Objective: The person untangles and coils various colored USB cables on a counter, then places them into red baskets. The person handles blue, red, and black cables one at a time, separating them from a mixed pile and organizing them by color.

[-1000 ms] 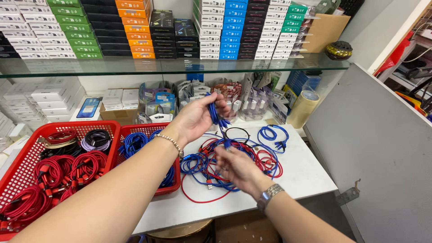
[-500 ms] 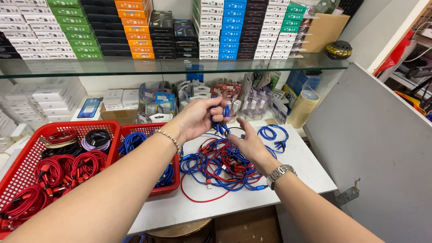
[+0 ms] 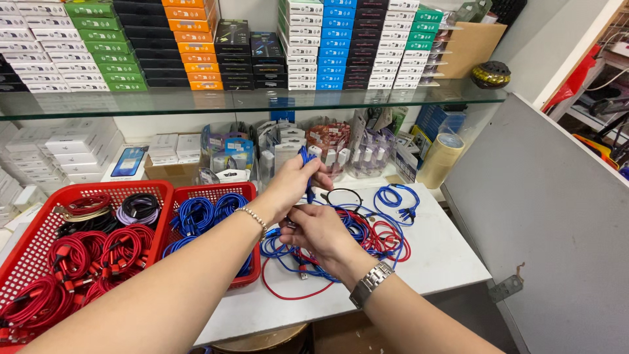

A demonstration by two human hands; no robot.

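Above the white table (image 3: 452,255), a blue cable (image 3: 305,172) runs between both hands. The left hand (image 3: 293,185) is closed around the cable's upper stretch, pinching it with thumb and fingertips, so that a short blue loop sticks up past the knuckles. The right hand (image 3: 320,231) sits just below and nearer the table's front edge, its fingers curled loosely; its back faces the camera, so whether it truly grips the cable or only touches it cannot be told. Where the cable ends is also lost, because it drops behind the right hand into the tangled heap of blue and red cables (image 3: 377,237) lying on the table. A small coil of blue cable (image 3: 396,198) rests apart at the table's far side. Left of the table's heap stands a small red basket (image 3: 216,193) of coiled blue cables, partly covered by the left forearm. Farther left, a large red basket (image 3: 39,229) holds red, black and pale coils and is cut off by the frame. Behind the table, a roll of tape (image 3: 440,159) stands upright.
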